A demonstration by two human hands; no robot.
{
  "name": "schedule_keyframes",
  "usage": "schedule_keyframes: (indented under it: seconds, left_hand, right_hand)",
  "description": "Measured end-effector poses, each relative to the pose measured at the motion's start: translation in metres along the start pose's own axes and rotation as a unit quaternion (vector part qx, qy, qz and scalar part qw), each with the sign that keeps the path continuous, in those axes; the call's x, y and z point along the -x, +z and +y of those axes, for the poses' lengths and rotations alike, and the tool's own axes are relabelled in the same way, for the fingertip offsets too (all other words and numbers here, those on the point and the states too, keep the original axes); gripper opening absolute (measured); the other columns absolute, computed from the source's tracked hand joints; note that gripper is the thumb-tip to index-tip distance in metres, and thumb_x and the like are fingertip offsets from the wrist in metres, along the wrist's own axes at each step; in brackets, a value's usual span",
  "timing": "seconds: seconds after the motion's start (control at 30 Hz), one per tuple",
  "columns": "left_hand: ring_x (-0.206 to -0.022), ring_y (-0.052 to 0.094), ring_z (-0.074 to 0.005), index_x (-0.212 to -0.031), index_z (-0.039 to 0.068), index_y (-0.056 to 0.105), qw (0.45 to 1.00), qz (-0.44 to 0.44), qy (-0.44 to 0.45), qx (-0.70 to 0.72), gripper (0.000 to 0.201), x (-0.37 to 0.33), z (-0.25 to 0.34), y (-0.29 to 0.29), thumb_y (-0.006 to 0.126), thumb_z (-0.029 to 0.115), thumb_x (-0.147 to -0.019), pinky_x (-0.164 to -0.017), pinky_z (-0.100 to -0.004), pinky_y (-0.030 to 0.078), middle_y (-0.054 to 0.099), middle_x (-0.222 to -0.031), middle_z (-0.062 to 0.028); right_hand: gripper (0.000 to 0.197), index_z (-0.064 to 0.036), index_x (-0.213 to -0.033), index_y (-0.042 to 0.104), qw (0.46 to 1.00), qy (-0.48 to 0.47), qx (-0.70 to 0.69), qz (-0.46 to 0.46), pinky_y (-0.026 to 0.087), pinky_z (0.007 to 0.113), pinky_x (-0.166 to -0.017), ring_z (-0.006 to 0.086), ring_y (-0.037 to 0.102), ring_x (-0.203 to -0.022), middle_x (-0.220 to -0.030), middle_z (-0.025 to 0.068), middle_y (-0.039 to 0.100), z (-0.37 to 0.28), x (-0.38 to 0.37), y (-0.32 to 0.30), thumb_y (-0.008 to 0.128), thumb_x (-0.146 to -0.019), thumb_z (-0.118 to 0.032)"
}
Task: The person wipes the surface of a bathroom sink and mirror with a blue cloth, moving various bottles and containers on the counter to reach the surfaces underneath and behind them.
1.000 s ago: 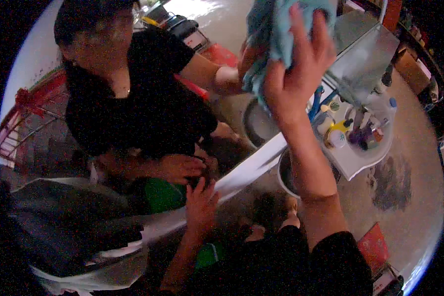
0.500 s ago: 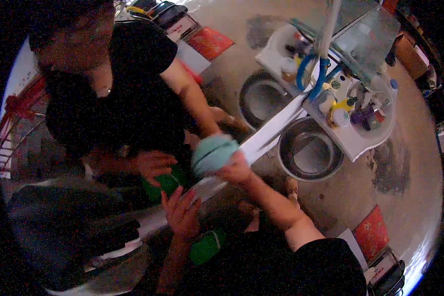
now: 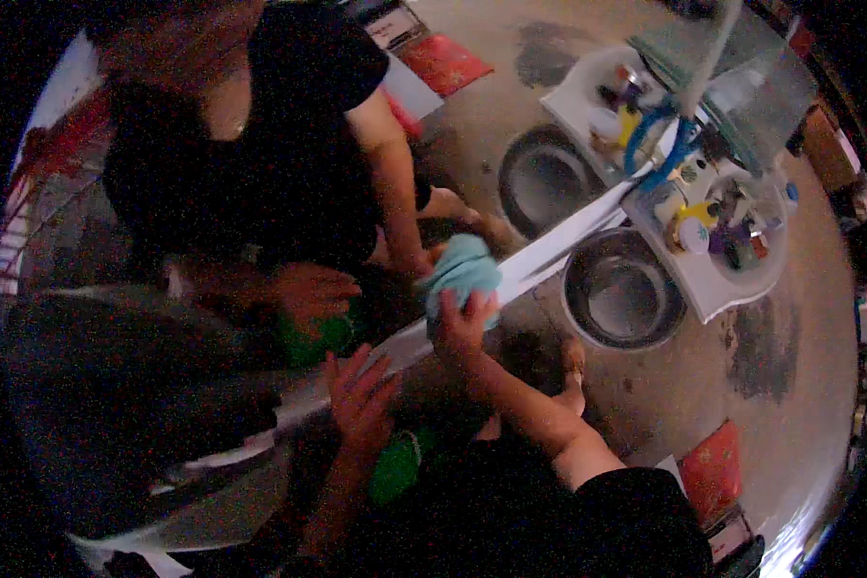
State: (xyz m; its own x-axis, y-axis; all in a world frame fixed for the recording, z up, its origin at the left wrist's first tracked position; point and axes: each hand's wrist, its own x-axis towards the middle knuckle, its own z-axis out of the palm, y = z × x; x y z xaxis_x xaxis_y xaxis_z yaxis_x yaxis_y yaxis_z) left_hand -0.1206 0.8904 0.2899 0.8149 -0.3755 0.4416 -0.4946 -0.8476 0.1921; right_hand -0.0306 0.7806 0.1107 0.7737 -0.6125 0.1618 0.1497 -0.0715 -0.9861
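Note:
My right hand [image 3: 462, 332] presses a bunched pale teal cloth [image 3: 468, 268] against what looks like a large mirror with a white edge [image 3: 554, 249]. Its fingers are curled into the cloth. My left hand [image 3: 361, 400] is spread at the mirror's edge, left of the cloth, and holds nothing; whether its palm touches the glass cannot be made out. Beyond the edge appear a reflected dark-shirted body and both arms. Beside my left forearm is a green object [image 3: 397, 467], its kind unclear in the dim light.
To the right, a round metal basin [image 3: 624, 294] stands on the floor. A white tray [image 3: 708, 310] holds bottles and small items. A blue loop [image 3: 653, 144] hangs by a pale pole. At lower right lies a red patterned square [image 3: 713, 472]. Several of these appear twice, as reflections.
My right hand has slid the cloth up and to the right along the mirror, and the cloth is more bunched. My left hand stays spread near the edge. The view has shifted a little.

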Motion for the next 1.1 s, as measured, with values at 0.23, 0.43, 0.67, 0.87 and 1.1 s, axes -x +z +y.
schedule_keyframes:
  seconds: [0.23, 0.43, 0.67, 0.87, 1.1]
  left_hand:
    - [-0.125, 0.057, -0.0345, -0.105, 0.014, 0.07, 0.996, -0.09, 0.001, 0.006, 0.022, 0.037, -0.006, -0.014, 0.06, 0.015, -0.085, -0.113, -0.0664, 0.026, 0.066, -0.125, -0.0082]
    - [-0.127, 0.055, -0.0308, -0.106, 0.013, 0.07, 0.998, -0.011, -0.068, -0.005, 0.023, 0.058, 0.008, -0.026, 0.059, 0.015, -0.086, -0.113, -0.0673, 0.026, 0.066, -0.126, -0.0061]
    - [-0.126, 0.056, -0.0308, -0.104, 0.013, 0.071, 0.994, -0.016, -0.108, 0.007, 0.02, 0.057, 0.017, -0.042, 0.059, 0.013, -0.088, -0.112, -0.0659, 0.028, 0.066, -0.128, -0.0056]
    - [-0.126, 0.056, -0.0301, -0.106, 0.016, 0.071, 0.992, 0.022, -0.125, -0.006, 0.022, 0.082, 0.025, -0.039, 0.059, 0.013, -0.088, -0.112, -0.0646, 0.03, 0.066, -0.127, -0.0049]
    - [-0.125, 0.056, -0.028, -0.106, 0.018, 0.071, 0.987, 0.073, -0.131, -0.065, 0.023, 0.076, 0.028, -0.045, 0.062, 0.017, -0.085, -0.111, -0.065, 0.031, 0.068, -0.122, -0.0021]
  right_hand:
    - [0.062, -0.0052, -0.137, 0.055, 0.897, -0.408, 0.17, 0.03, 0.02, 0.056, -0.114, 0.0461, 0.029, -0.138, -0.148, 0.0315, 0.029, -0.172, -0.141, -0.035, 0.06, -0.076, -0.007]
    - [0.052, -0.0186, -0.128, 0.064, 0.78, -0.561, 0.265, -0.083, 0.029, 0.048, -0.111, 0.0343, 0.035, -0.134, -0.14, 0.0067, 0.049, -0.132, -0.087, -0.009, 0.071, -0.077, -0.028]
    - [0.037, -0.0362, -0.12, 0.067, 0.586, -0.651, 0.128, -0.465, 0.038, 0.045, -0.099, 0.0168, 0.053, -0.116, -0.123, -0.0141, 0.058, 0.029, -0.015, -0.011, 0.067, -0.083, -0.043]
    - [0.04, -0.037, -0.114, 0.068, 0.692, -0.688, 0.058, -0.21, 0.036, 0.045, -0.091, 0.016, 0.05, -0.111, -0.114, -0.0139, 0.06, -0.16, -0.038, 0.029, 0.073, -0.075, -0.046]
    - [0.039, -0.0356, -0.115, 0.066, 0.701, -0.684, 0.054, -0.193, 0.038, 0.042, -0.087, 0.0149, 0.053, -0.105, -0.103, -0.0092, 0.059, -0.152, -0.019, 0.06, 0.071, -0.077, -0.039]
